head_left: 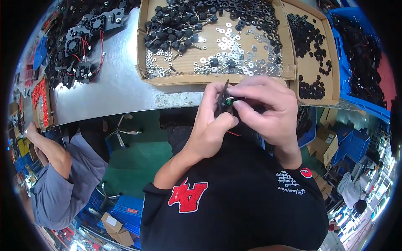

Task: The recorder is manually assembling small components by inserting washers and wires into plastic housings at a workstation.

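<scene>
By the near edge of the counter (104,94), the left hand (211,131) clamps a dark part (222,101); the right hand (270,111) pinches a small silvery piece (231,98) at its right side. A slackening pinch could drop that piece floorward.

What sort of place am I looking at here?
Probably an assembly workshop: a cardboard tray holds loose washers and black knobs, small fans with red wires lie on the metal table, and a blue crate holds dark parts.
</scene>
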A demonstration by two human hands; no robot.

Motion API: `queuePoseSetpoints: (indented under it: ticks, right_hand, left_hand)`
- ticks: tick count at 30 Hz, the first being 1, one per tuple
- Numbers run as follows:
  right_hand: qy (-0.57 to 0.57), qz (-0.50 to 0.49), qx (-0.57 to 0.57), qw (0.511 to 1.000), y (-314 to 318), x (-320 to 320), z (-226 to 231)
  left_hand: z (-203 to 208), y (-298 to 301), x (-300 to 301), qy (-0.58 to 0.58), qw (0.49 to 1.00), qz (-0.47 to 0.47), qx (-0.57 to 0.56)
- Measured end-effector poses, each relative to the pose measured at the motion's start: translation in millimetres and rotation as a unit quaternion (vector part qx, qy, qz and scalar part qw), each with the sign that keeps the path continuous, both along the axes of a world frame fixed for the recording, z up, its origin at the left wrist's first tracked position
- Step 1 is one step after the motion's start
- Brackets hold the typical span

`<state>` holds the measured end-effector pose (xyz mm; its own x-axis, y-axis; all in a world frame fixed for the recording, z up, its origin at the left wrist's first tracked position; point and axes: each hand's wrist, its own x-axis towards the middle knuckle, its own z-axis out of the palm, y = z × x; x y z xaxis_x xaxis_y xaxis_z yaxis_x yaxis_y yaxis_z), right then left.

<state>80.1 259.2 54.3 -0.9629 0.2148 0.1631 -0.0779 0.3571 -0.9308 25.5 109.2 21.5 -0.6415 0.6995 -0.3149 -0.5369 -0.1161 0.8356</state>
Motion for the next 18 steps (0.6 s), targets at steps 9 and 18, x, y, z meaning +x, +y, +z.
queuePoseSetpoints:
  ticks: [9, 18]
  right_hand:
    - [-0.127, -0.035, -0.090, 0.987, -0.5, 3.4, 11.7]
    - [-0.130, -0.054, -0.284, 0.949, 0.2, 5.4, 7.1]
  left_hand:
    - [-6.1, -0.5, -0.1, 0.145, 0.987, -0.018, -0.063]
    - [4.0, -1.2, -5.1, 0.223, 0.963, -0.045, -0.144]
